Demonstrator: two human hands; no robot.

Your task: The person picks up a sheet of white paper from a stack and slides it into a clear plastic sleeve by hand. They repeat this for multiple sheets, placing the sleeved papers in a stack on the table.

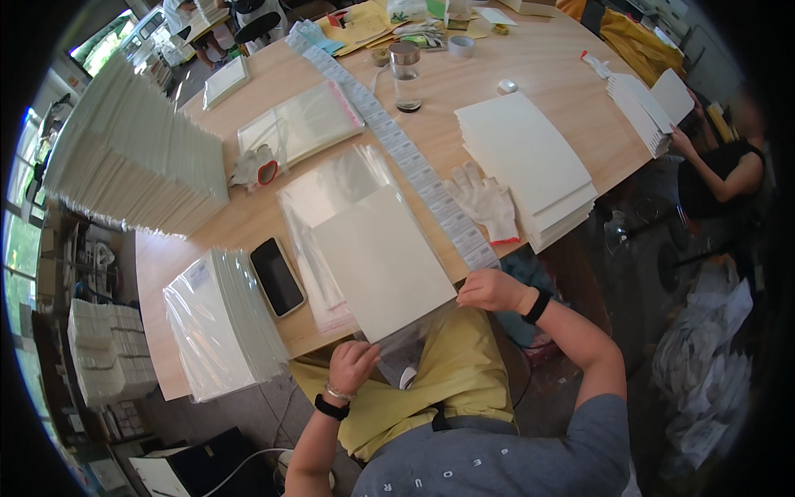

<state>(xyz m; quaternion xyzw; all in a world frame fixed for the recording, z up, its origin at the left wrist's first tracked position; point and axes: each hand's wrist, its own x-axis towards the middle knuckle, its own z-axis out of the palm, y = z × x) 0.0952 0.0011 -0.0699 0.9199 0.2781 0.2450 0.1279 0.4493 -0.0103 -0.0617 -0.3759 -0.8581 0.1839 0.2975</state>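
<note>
A white board (381, 257) lies at the table's front edge, mostly over a stack of clear plastic bags (302, 186). Clear film (410, 333) of a bag sticks out past the board's near edge, above my lap. At the near left corner my left hand (352, 367) is closed, its fingertips pinching the bag's edge. My right hand (490, 291) pinches the film at the near right corner, beside the end of a long strip of printed labels (422, 178). How far the board sits inside the bag is hard to make out.
A phone (277, 277) and bagged boards (219, 323) lie to the left, below a tall stack (137, 157). To the right are a work glove (482, 199) and plain boards (530, 157). A glass jar (407, 79) stands farther back. Another person (725, 170) handles boards at far right.
</note>
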